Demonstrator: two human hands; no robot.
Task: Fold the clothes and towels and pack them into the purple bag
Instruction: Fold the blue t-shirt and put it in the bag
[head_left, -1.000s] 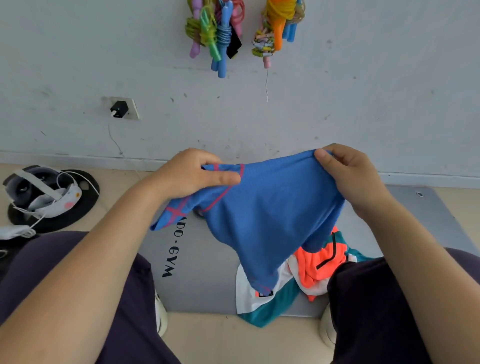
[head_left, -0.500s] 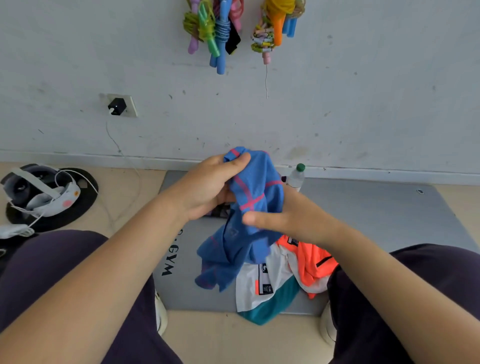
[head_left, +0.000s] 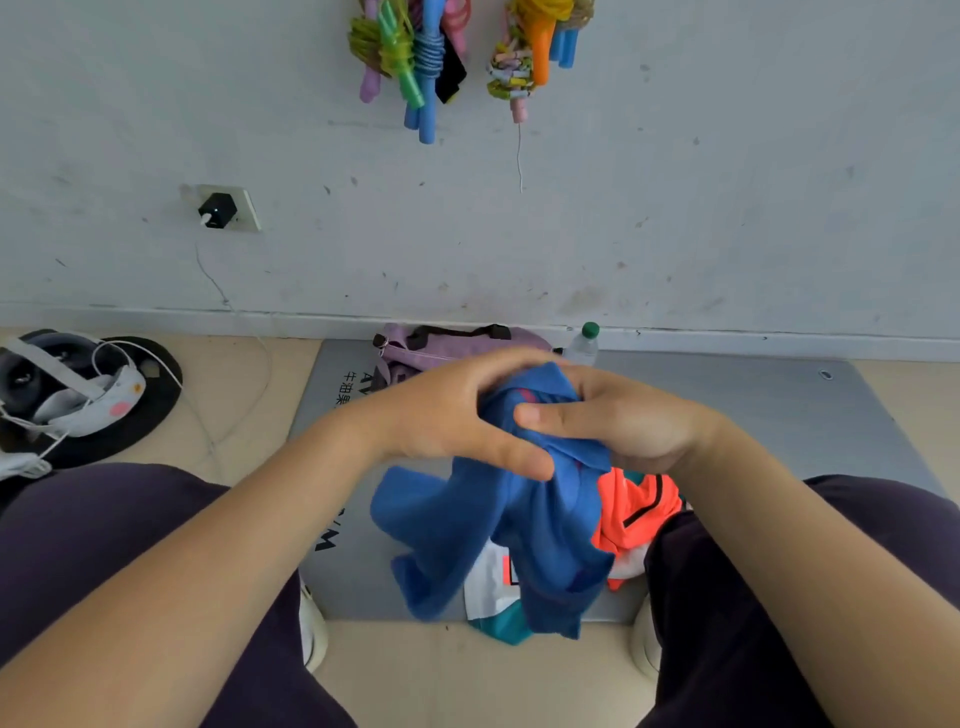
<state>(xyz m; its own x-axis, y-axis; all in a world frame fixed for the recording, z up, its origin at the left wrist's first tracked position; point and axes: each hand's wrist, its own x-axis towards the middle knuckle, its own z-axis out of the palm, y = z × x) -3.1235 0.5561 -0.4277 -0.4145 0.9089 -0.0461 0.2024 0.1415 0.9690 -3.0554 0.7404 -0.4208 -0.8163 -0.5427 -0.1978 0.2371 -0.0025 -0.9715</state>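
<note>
A: Status of the hands, nearest items first?

B: I see both forearms reaching forward between my dark-trousered knees. My left hand (head_left: 457, 410) has its grip closed over the upper left of the blue garment (head_left: 498, 535); the thumb presses across the bunched cloth. My right hand (head_left: 618, 421) has its grip closed on the same bunch from the right, thumb laid across the front. The two hands touch at the cloth.

A: Condition of the blue garment?

B: Gathered at the top inside both grips, with the rest hanging loose and crumpled below the hands, above the grey mat (head_left: 769, 410).

A: Items beneath it?

B: An orange garment (head_left: 639, 509) lies on the mat just right of the blue garment. A white and teal garment (head_left: 493, 597) lies under the blue garment's lower edge, at the mat's near border.

A: Location of the purple bag?

B: The purple bag (head_left: 457, 345) lies at the mat's far edge, against the wall, directly beyond my hands and partly hidden by them. I cannot tell whether it is open. A green-capped bottle (head_left: 583, 345) stands just right of it.
</note>
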